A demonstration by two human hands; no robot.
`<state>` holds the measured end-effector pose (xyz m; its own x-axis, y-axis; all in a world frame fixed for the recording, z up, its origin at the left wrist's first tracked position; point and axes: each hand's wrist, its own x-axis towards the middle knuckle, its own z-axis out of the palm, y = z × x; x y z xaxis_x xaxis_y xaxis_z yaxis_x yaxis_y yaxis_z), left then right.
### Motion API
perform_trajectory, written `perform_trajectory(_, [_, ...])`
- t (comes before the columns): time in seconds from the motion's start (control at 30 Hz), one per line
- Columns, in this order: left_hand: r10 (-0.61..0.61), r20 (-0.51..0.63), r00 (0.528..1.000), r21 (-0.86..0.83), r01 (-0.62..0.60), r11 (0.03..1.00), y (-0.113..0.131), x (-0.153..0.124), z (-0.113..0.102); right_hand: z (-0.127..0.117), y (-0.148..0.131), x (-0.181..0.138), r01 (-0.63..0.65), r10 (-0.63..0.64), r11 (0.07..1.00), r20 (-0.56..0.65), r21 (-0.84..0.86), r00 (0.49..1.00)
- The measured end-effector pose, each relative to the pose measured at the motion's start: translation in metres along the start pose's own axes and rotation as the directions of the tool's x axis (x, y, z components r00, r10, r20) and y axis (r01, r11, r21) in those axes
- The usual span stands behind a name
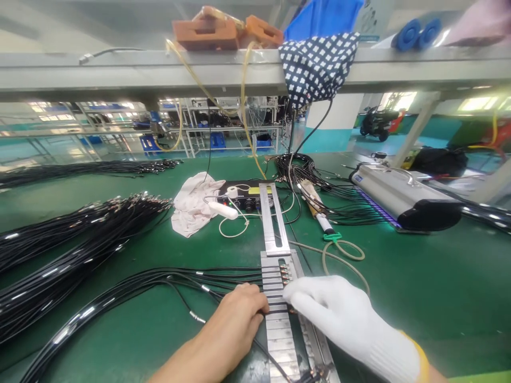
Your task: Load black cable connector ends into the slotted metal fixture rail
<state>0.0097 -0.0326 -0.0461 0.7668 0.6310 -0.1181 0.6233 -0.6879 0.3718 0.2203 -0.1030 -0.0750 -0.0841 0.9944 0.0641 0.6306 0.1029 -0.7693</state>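
The slotted metal fixture (279, 298) lay flat on the green bench (419, 276), near its front edge. Several thin black cables (167, 276) ran in from the left and sat side by side in its grooves, their metal tips (285, 272) lined up at the fixture's right side.

The bare left hand (235, 314) rested at the fixture's left edge, fingers curled and pressing a cable down against the grooves. The gloved right hand (339, 314) lay across the fixture, its fingertips pinching at a cable end; the exact grip was hidden by the glove.

The cables appeared light, limp and slippery-jacketed, so they would likely spring out of a groove unless held close to the tip. The tips looked small and easily bent; the jacket just behind them seemed the safer hold.

A larger cable bundle (72, 250) lay at far left.
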Motion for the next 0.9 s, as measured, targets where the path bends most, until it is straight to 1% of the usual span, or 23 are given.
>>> perform_trajectory(0.07, [0.034, 0.002, 0.999, 0.067, -0.034, 0.997, -0.001, 0.001, 0.003, 0.009, 0.003, -0.005, 0.116, -0.119, 0.986, -0.013, -0.123, 0.993])
perform_trajectory(0.1, [0.047, 0.008, 0.999, 0.091, -0.047, 0.995, -0.001, 0.001, 0.004, 0.014, 0.006, -0.008, 0.199, -0.216, 0.960, -0.064, -0.198, 0.974])
perform_trajectory(0.13, [0.054, 0.016, 0.998, 0.108, -0.055, 0.993, -0.001, 0.002, 0.004, 0.021, 0.009, -0.011, 0.281, -0.319, 0.914, -0.093, -0.291, 0.943])
perform_trajectory(0.17, [0.057, 0.026, 0.998, 0.121, -0.059, 0.991, -0.001, 0.003, 0.003, 0.028, 0.011, -0.014, 0.316, -0.406, 0.864, -0.171, -0.393, 0.898])
perform_trajectory(0.3, [0.064, 0.047, 0.997, 0.187, -0.072, 0.980, 0.001, 0.006, 0.004, 0.046, 0.011, -0.019, 0.343, -0.508, 0.784, -0.216, -0.518, 0.834])
perform_trajectory(0.37, [0.072, 0.041, 0.997, 0.315, -0.081, 0.946, 0.004, 0.005, 0.011, 0.048, 0.006, -0.015, 0.334, -0.537, 0.745, -0.222, -0.577, 0.814])
perform_trajectory(0.4, [0.070, 0.059, 0.996, 0.404, -0.088, 0.910, 0.007, 0.003, 0.015, 0.048, 0.004, -0.011, 0.328, -0.544, 0.732, -0.222, -0.597, 0.809])
perform_trajectory(0.43, [0.070, 0.082, 0.994, 0.500, -0.102, 0.860, 0.011, 0.002, 0.021, 0.049, 0.002, -0.008, 0.324, -0.549, 0.721, -0.221, -0.612, 0.806])
perform_trajectory(0.47, [0.017, 0.147, 0.989, 0.575, -0.100, 0.812, 0.017, 0.000, 0.026, 0.049, 0.001, -0.005, 0.320, -0.552, 0.714, -0.219, -0.622, 0.805])
perform_trajectory(0.5, [-0.043, 0.239, 0.970, 0.610, -0.115, 0.784, 0.022, -0.002, 0.031, 0.050, 0.000, -0.003, 0.318, -0.552, 0.710, -0.217, -0.628, 0.805])
perform_trajectory(0.53, [-0.096, 0.259, 0.961, 0.637, -0.095, 0.765, 0.028, -0.002, 0.034, 0.052, 0.000, -0.002, 0.314, -0.549, 0.710, -0.217, -0.630, 0.808])
perform_trajectory(0.57, [-0.122, 0.257, 0.958, 0.636, -0.073, 0.768, 0.034, -0.002, 0.036, 0.055, 0.001, -0.002, 0.306, -0.541, 0.714, -0.218, -0.630, 0.812])
perform_trajectory(0.63, [-0.113, 0.228, 0.967, 0.605, -0.050, 0.794, 0.044, 0.000, 0.033, 0.061, 0.003, -0.005, 0.274, -0.508, 0.733, -0.232, -0.623, 0.830])
perform_trajectory(0.7, [-0.139, 0.260, 0.955, 0.563, -0.033, 0.826, 0.051, 0.002, 0.020, 0.065, 0.006, -0.010, 0.197, -0.438, 0.764, -0.269, -0.614, 0.858])
perform_trajectory(0.77, [-0.217, 0.359, 0.908, 0.526, -0.004, 0.851, 0.053, 0.001, 0.001, 0.064, 0.010, -0.013, 0.169, -0.392, 0.807, -0.300, -0.566, 0.869])
perform_trajectory(0.8, [-0.273, 0.412, 0.869, 0.517, 0.023, 0.855, 0.051, -0.001, -0.009, 0.061, 0.013, -0.014, 0.185, -0.389, 0.829, -0.306, -0.527, 0.869])
perform_trajectory(0.83, [-0.258, 0.442, 0.859, 0.473, 0.021, 0.881, 0.048, -0.005, -0.016, 0.056, 0.015, -0.014, 0.301, -0.442, 0.851, -0.278, -0.430, 0.853])
perform_trajectory(0.87, [-0.188, 0.385, 0.904, 0.424, 0.008, 0.906, 0.044, -0.010, -0.022, 0.050, 0.017, -0.013, 0.363, -0.462, 0.859, -0.244, -0.360, 0.852])
perform_trajectory(0.9, [-0.024, 0.249, 0.968, 0.343, -0.065, 0.937, 0.038, -0.014, -0.025, 0.044, 0.018, -0.012, 0.381, -0.441, 0.886, -0.227, -0.265, 0.869])
